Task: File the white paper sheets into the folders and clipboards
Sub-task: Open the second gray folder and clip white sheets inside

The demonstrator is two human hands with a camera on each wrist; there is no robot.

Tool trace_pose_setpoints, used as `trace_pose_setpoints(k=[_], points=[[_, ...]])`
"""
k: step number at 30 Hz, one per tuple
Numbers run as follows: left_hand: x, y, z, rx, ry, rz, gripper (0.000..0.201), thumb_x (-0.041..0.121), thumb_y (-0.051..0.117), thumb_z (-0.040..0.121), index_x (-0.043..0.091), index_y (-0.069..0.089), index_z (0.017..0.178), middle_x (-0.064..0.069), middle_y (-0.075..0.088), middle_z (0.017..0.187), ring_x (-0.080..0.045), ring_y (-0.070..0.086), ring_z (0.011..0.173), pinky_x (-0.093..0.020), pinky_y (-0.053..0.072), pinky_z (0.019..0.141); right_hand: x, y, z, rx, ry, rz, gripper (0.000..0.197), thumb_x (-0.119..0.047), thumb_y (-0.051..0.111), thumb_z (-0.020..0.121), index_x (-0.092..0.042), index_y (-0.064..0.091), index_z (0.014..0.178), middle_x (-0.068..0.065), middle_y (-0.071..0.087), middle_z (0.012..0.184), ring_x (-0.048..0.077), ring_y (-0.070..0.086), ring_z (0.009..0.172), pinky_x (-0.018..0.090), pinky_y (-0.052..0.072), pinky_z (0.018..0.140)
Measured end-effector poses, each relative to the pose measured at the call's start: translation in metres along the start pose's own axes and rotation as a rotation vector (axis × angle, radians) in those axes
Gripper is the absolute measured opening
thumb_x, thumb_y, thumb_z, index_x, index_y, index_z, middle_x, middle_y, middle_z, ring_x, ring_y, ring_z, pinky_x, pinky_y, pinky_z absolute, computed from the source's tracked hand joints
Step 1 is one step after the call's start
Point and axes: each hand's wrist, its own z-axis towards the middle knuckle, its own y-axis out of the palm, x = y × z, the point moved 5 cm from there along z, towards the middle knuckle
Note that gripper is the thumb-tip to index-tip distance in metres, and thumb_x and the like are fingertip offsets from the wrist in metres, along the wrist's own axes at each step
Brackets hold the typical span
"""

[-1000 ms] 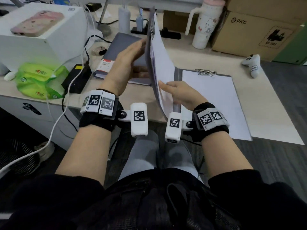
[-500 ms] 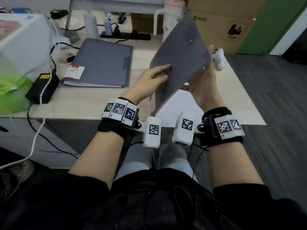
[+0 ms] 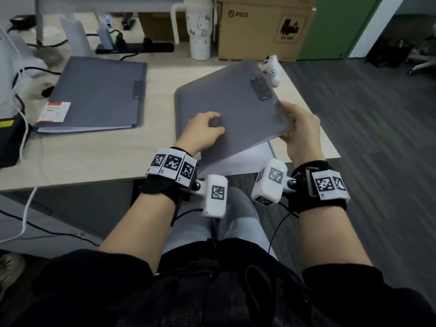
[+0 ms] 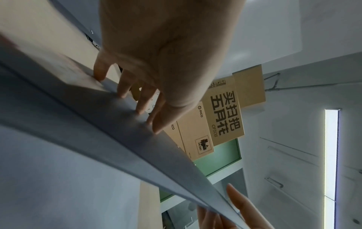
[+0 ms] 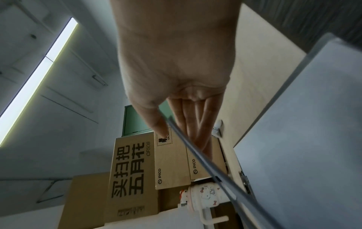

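Observation:
The grey folder cover (image 3: 231, 107) lies tilted low over the white paper sheet (image 3: 243, 160), whose near corner shows beneath it on the desk. My left hand (image 3: 203, 131) presses its fingertips (image 4: 137, 100) on top of the cover (image 4: 117, 124) near the left side. My right hand (image 3: 298, 128) pinches the cover's right edge (image 5: 197, 156), thumb on top and fingers underneath. In the right wrist view the sheet (image 5: 303, 139) lies under the raised cover, held by a metal clip (image 5: 245, 179).
A second grey folder (image 3: 94, 93) lies closed on the desk (image 3: 94, 156) at the left. Behind stand a white cup (image 3: 200, 27), a cardboard box (image 3: 264, 27) and a power strip (image 3: 134, 47). A white controller (image 3: 272, 69) sits by the cover's far corner.
The cover stood upright one second ago and has swung down to the right over the sheet. My right hand moved from the paper to the cover's edge.

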Motion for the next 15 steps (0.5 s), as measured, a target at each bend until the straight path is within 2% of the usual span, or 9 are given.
trace_pose_setpoints(k=[4, 7, 9, 10, 12, 14, 15], points=[[-0.009, 0.009, 0.002, 0.03, -0.037, 0.071, 0.044, 0.02, 0.061, 0.087, 0.018, 0.055, 0.13, 0.0, 0.048, 0.144, -0.021, 0.041, 0.136, -0.032, 0.029, 0.112, 0.016, -0.022, 0.01, 0.002, 0.03, -0.149, 0.012, -0.002, 0.064, 0.081, -0.013, 0.068, 0.084, -0.007, 0.068, 0.059, 0.005, 0.063, 0.055, 0.015, 0.046, 0.048], [-0.019, 0.009, 0.003, 0.105, -0.106, 0.108, 0.041, 0.02, 0.061, 0.085, 0.023, 0.059, 0.126, 0.004, 0.048, 0.144, -0.022, 0.038, 0.137, -0.043, 0.027, 0.115, 0.022, -0.033, 0.011, 0.066, 0.028, -0.241, 0.018, 0.01, 0.059, 0.079, -0.005, 0.068, 0.084, 0.002, 0.066, 0.064, 0.007, 0.061, 0.053, 0.015, 0.048, 0.049], [-0.025, 0.007, 0.002, 0.162, -0.167, 0.145, 0.042, 0.021, 0.06, 0.084, 0.026, 0.058, 0.126, 0.002, 0.045, 0.145, -0.024, 0.036, 0.137, -0.047, 0.028, 0.113, 0.028, -0.037, 0.013, 0.117, 0.036, -0.349, 0.018, 0.01, 0.06, 0.077, 0.001, 0.069, 0.09, 0.008, 0.065, 0.068, 0.011, 0.057, 0.054, 0.016, 0.047, 0.049], [-0.028, 0.006, 0.001, 0.181, -0.197, 0.168, 0.045, 0.023, 0.061, 0.084, 0.025, 0.056, 0.128, 0.001, 0.043, 0.146, -0.025, 0.034, 0.138, -0.047, 0.029, 0.112, 0.031, -0.039, 0.014, 0.141, 0.043, -0.425, 0.022, 0.006, 0.063, 0.075, 0.001, 0.07, 0.095, 0.011, 0.065, 0.076, 0.013, 0.057, 0.057, 0.02, 0.049, 0.053], [-0.035, 0.004, -0.001, 0.2, -0.26, 0.211, 0.051, 0.029, 0.062, 0.082, 0.02, 0.052, 0.132, -0.005, 0.04, 0.146, -0.03, 0.034, 0.136, -0.047, 0.031, 0.108, 0.036, -0.041, 0.017, 0.166, 0.056, -0.606, 0.028, -0.004, 0.07, 0.073, -0.004, 0.07, 0.101, 0.012, 0.066, 0.09, 0.019, 0.059, 0.072, 0.03, 0.054, 0.069], [-0.046, 0.001, -0.002, 0.217, -0.316, 0.204, 0.053, 0.034, 0.063, 0.08, 0.011, 0.052, 0.127, -0.012, 0.042, 0.14, -0.035, 0.039, 0.13, -0.046, 0.036, 0.103, 0.04, -0.039, 0.02, 0.16, 0.068, -0.755, 0.034, -0.014, 0.075, 0.073, -0.005, 0.069, 0.105, 0.011, 0.067, 0.1, 0.023, 0.061, 0.09, 0.034, 0.053, 0.086], [-0.051, -0.001, -0.002, 0.228, -0.33, 0.17, 0.053, 0.035, 0.064, 0.078, 0.007, 0.054, 0.122, -0.014, 0.047, 0.135, -0.036, 0.044, 0.125, -0.045, 0.04, 0.101, 0.043, -0.038, 0.022, 0.144, 0.075, -0.797, 0.038, -0.017, 0.077, 0.072, -0.005, 0.069, 0.107, 0.011, 0.067, 0.104, 0.024, 0.061, 0.096, 0.035, 0.052, 0.09]])
